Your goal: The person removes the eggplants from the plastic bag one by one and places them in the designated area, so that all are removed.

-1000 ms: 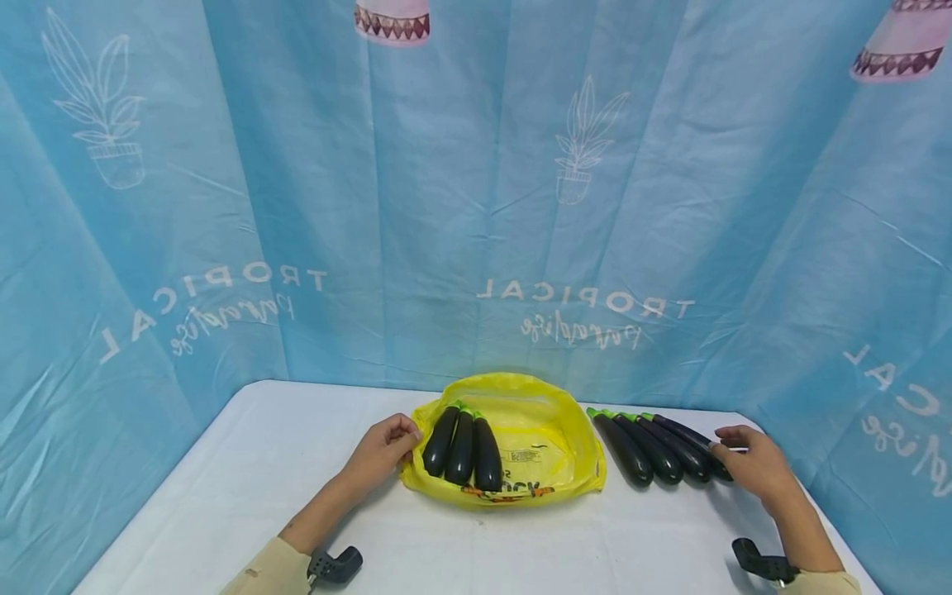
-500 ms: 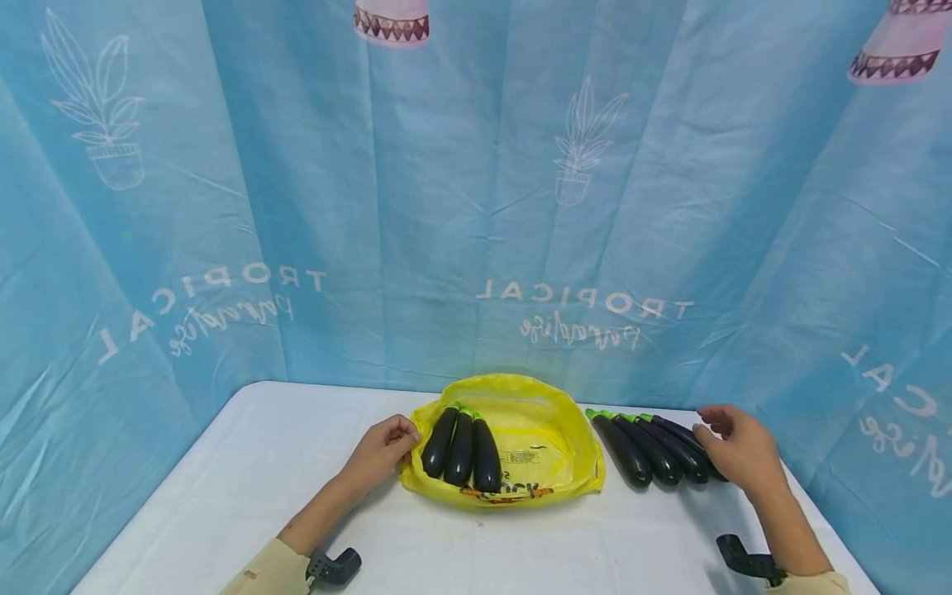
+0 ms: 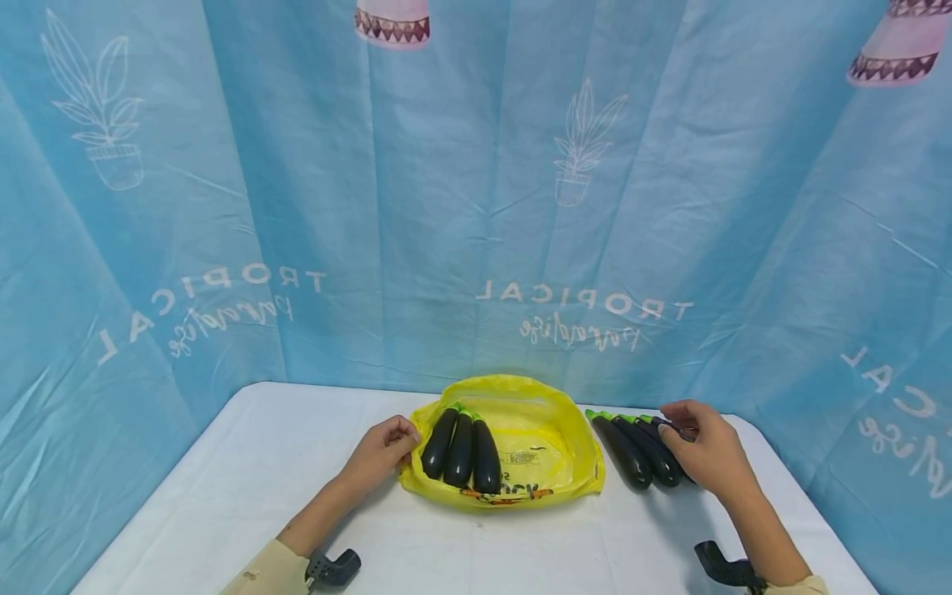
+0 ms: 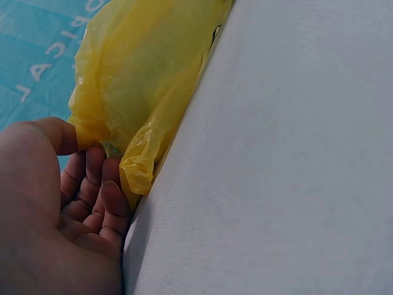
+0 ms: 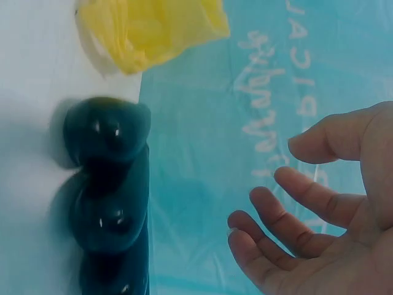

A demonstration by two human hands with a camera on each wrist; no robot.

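A yellow plastic bag (image 3: 513, 499) lies with its mouth wide in the middle of the table, and three eggplants (image 3: 459, 450) rest side by side in its left part. My left hand (image 3: 382, 454) pinches the bag's left edge between thumb and fingers; the left wrist view shows the gathered yellow film (image 4: 138, 166) at the fingertips. To the right of the bag lies a row of several eggplants (image 3: 628, 454), green stems away from me. Above the right end of that row hovers my right hand (image 3: 706, 450), fingers spread and holding nothing in the right wrist view, partly hiding the rightmost eggplants.
A white cloth covers the table (image 3: 535, 549). Blue printed curtains (image 3: 446, 207) hang close behind the table and along both sides. A black wrist camera (image 3: 725, 566) sits on the right wrist, another camera (image 3: 335, 568) on the left.
My right hand has moved left from the rightmost eggplant to over the row, rising slightly. My left hand stays on the bag's edge, and the eggplants in the bag have not moved.
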